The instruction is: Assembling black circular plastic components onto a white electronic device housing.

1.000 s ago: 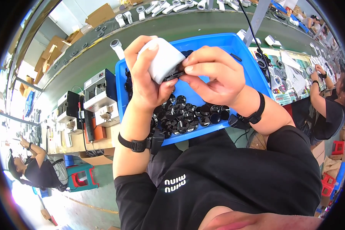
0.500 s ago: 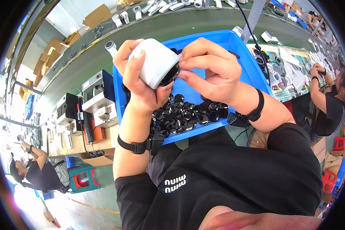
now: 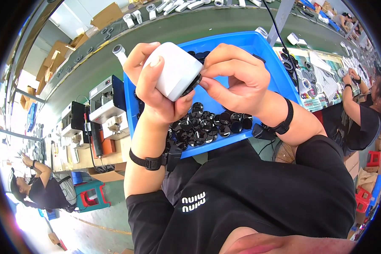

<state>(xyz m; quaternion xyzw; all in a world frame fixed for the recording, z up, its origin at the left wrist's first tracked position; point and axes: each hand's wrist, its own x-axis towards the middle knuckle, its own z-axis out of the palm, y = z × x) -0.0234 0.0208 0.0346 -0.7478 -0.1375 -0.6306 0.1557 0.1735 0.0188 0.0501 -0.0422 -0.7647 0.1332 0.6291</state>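
My left hand (image 3: 153,100) is wrapped round a white cylindrical housing (image 3: 173,70), tilted so its end faces right and down. A round black part (image 3: 193,85) sits at that end, partly hidden by the housing and fingers. The thumb and forefinger of my right hand (image 3: 241,82) pinch at the edge of this black part. Both hands are above a blue tray (image 3: 279,78). In it lie many glossy black round discs (image 3: 201,127), heaped on the side nearest me.
Beyond the tray runs a green conveyor belt (image 3: 224,23) bearing white parts. Benchtop machines (image 3: 108,101) stand on the left. A bench with papers and rings (image 3: 315,78) is on the right. One person (image 3: 46,186) works at left, another (image 3: 360,114) at right.
The white housing has turned slightly in my left hand, so less of the black part shows. My right hand has shifted a little to the right, its pinch still at the black part.
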